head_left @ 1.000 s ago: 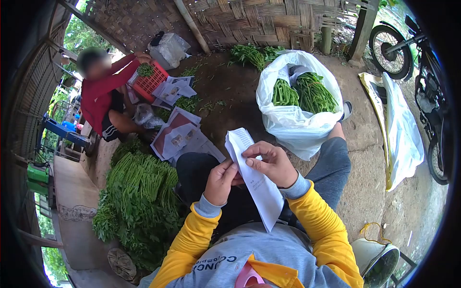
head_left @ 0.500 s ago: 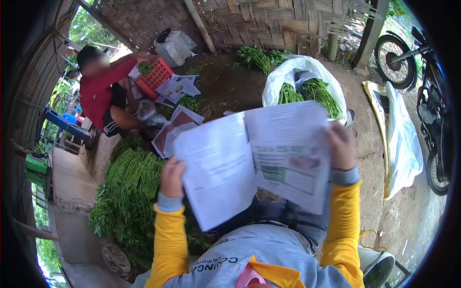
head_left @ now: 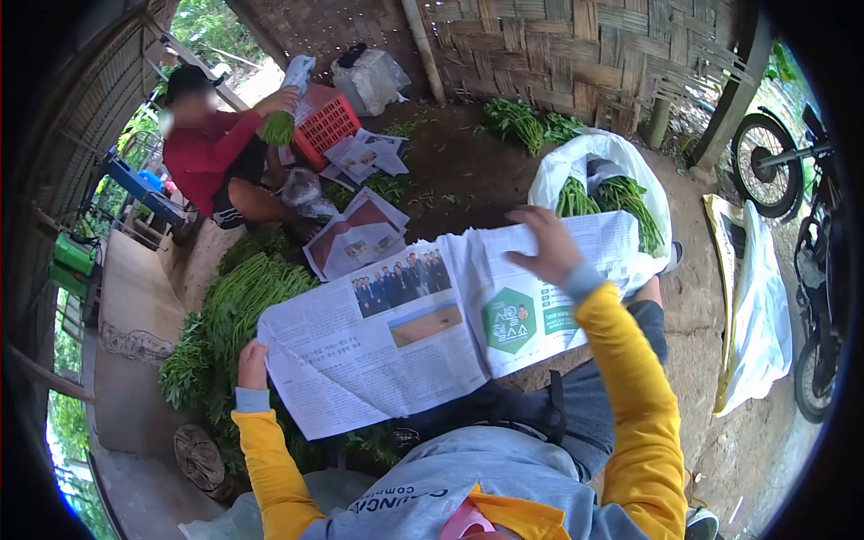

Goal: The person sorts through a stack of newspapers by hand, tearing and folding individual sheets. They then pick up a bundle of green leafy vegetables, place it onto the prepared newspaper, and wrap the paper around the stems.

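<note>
A wide newspaper (head_left: 387,378) is spread over my lap, with printed photos on its left page and a green hexagon on the right page. My left hand (head_left: 253,364) pinches the paper's left edge. Over the top of the right page, my right hand (head_left: 547,243) has its fingers apart and overlaps the sheet. Beside my left arm lies a big heap of leafy green stems (head_left: 256,297). A white sack (head_left: 661,193) holding bundles of green stems (head_left: 630,202) stands just beyond the right page.
At the left, a seated person (head_left: 202,148) holds a paper-wrapped green bundle (head_left: 279,129) by a red crate (head_left: 326,126). More newspaper sheets (head_left: 360,234) lie on the floor. A flattened white sack (head_left: 756,306) and a motorcycle (head_left: 805,243) are at the right, a woven wall (head_left: 576,54) behind.
The newspaper has been turned and laid lower and flatter, showing other pages. My right hand has let go of the right edge and moved left; my left hand moved left and down.
</note>
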The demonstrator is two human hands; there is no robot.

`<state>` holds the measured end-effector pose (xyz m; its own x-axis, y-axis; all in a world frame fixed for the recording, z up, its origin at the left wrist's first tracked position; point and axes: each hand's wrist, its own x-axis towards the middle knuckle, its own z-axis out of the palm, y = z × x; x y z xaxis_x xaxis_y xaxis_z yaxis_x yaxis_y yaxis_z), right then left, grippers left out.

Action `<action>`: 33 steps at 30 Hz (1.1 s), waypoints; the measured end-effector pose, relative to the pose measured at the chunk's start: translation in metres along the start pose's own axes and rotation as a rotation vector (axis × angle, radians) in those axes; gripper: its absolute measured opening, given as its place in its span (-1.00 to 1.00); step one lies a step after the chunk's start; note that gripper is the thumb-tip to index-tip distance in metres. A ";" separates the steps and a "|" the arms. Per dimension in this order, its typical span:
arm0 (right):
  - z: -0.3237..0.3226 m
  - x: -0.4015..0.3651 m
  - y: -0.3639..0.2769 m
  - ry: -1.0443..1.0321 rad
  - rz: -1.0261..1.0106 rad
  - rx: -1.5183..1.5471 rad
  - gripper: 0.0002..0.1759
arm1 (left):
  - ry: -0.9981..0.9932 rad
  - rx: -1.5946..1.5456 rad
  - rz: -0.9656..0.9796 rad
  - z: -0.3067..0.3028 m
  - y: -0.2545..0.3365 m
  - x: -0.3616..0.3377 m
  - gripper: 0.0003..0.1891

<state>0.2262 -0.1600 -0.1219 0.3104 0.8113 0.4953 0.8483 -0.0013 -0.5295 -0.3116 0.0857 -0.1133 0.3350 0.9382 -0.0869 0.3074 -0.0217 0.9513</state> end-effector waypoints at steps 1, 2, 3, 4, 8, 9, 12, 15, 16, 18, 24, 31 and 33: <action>0.029 0.020 -0.005 -0.027 -0.082 0.036 -0.33 | 0.059 0.038 0.002 -0.001 -0.009 0.002 -0.82; 0.060 0.038 -0.005 -0.041 -0.148 -0.011 -0.29 | 0.068 0.099 -0.037 -0.010 -0.023 0.006 -0.82; 0.085 0.053 -0.004 -0.155 -0.119 -0.051 -0.24 | 0.076 0.161 -0.079 -0.021 -0.034 0.009 -0.83; 0.101 0.062 -0.010 -0.275 -0.012 -0.064 -0.30 | 0.094 0.340 -0.074 -0.026 -0.038 0.007 -0.84; 0.142 0.088 0.017 -0.653 -0.050 0.302 -0.51 | 0.305 0.695 0.081 -0.008 -0.034 -0.011 -0.77; 0.141 0.088 0.012 -0.651 -0.030 0.325 -0.55 | 0.388 0.690 0.152 0.002 -0.031 -0.015 -0.73; 0.110 0.080 -0.019 -0.591 0.009 0.377 -0.71 | 0.432 0.747 0.457 0.056 0.029 -0.020 -0.50; 0.080 0.077 -0.049 -0.512 -0.068 0.421 -0.79 | 0.118 0.588 0.690 0.135 0.102 -0.012 -0.49; 0.069 0.076 -0.062 -0.445 -0.156 0.421 -0.86 | 0.020 0.566 0.767 0.161 0.119 -0.008 -0.48; 0.049 0.076 -0.080 -0.407 -0.194 0.438 -0.87 | -0.092 0.688 0.921 0.207 0.140 0.000 -0.44; 0.001 0.060 -0.091 -0.273 -0.249 0.292 -0.85 | -0.422 0.510 0.904 0.285 0.155 0.016 -0.70; -0.003 0.040 -0.078 -0.291 -0.258 0.330 -0.79 | -0.480 0.414 0.921 0.301 0.155 0.008 -0.74; -0.002 0.040 -0.080 -0.273 -0.218 0.369 -0.78 | -0.461 0.383 0.914 0.301 0.156 0.005 -0.75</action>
<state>0.1716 -0.1288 -0.0586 -0.0222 0.8928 0.4499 0.6576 0.3520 -0.6661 0.0058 -0.0171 -0.0544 0.8547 0.2952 0.4270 0.0031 -0.8255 0.5644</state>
